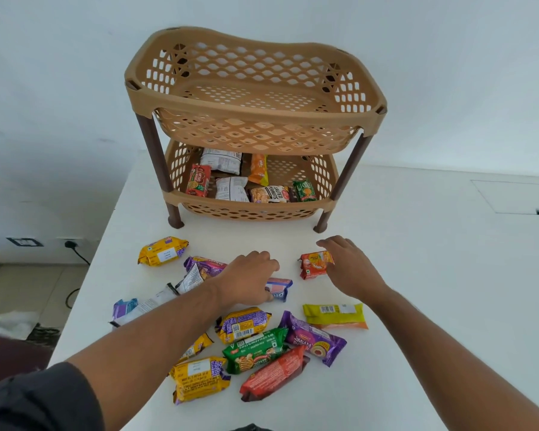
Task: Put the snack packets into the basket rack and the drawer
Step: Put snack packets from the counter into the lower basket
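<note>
A tan two-tier basket rack point(255, 110) on brown legs stands at the back of the white table point(417, 275). Its top basket holds nothing; the lower basket point(249, 209) holds several snack packets. Many more packets lie scattered on the table in front. My left hand point(249, 278) rests palm down on a blue and pink packet point(279, 287), fingers curled onto it. My right hand point(349, 265) touches the right end of a small red-orange packet point(313, 264), fingers spread over it. Both packets still lie on the table.
Loose packets around the hands include a yellow one point(162, 250), a purple one point(204, 265), a lime-green one point(335, 315), a green one point(252, 349) and a red one point(273, 373). The table's left edge drops to the floor, with a wall socket and cable point(75, 247).
</note>
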The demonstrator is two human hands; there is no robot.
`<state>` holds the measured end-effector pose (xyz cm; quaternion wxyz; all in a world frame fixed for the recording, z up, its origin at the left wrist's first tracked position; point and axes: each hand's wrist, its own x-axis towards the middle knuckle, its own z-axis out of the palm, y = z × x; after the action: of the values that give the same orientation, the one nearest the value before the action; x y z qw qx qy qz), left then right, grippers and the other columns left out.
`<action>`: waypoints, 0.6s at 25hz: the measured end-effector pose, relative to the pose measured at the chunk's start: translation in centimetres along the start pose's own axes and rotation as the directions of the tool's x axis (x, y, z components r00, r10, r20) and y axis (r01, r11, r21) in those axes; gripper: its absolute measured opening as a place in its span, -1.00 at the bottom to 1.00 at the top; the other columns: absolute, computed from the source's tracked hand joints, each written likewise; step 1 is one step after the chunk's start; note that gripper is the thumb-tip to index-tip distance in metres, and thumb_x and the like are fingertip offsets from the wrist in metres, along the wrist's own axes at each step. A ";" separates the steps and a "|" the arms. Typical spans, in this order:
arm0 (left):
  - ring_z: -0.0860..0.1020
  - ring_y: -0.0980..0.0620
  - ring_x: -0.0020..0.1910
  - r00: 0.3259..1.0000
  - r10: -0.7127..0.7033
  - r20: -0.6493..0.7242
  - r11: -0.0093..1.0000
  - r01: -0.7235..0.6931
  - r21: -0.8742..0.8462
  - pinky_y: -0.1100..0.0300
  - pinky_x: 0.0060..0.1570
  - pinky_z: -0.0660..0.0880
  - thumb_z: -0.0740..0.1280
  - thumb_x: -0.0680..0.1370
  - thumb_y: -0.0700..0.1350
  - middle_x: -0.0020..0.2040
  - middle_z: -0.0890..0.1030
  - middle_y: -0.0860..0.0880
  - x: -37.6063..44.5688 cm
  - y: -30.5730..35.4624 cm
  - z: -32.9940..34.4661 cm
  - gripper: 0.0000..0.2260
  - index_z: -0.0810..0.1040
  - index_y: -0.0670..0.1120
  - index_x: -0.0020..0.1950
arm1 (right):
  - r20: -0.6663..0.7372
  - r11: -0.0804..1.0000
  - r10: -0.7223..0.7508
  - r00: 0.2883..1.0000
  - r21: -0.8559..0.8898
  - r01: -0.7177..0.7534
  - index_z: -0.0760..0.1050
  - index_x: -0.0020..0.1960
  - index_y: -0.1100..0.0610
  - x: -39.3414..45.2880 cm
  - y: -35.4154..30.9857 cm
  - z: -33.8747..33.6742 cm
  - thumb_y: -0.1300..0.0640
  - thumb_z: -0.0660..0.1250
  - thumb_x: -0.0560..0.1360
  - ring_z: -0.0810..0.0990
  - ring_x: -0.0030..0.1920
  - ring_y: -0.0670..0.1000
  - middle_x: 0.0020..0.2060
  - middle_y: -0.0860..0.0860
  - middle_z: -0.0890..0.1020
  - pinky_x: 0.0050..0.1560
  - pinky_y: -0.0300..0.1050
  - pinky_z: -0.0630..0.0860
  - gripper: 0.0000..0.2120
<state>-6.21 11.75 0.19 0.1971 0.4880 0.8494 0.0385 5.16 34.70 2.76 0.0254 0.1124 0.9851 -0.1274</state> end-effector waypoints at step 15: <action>0.46 -0.02 0.07 0.999 0.011 0.037 0.997 -0.008 -0.083 0.04 0.01 0.46 0.37 0.59 0.09 0.13 0.46 -0.04 0.3 0.1 -0.7 -0.62 0.46 -0.04 0.33 | 0.176 0.978 -0.049 0.983 -0.193 0.083 0.24 0.54 -0.01 1.5 0.2 2.8 0.14 0.43 0.51 0.35 0.44 0.09 0.41 -0.03 0.44 0.37 0.06 0.35 -0.34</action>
<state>-6.50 12.13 0.79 0.2328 0.4839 0.8411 0.0653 3.83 34.49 -0.07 0.1162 0.0650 0.9904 -0.0377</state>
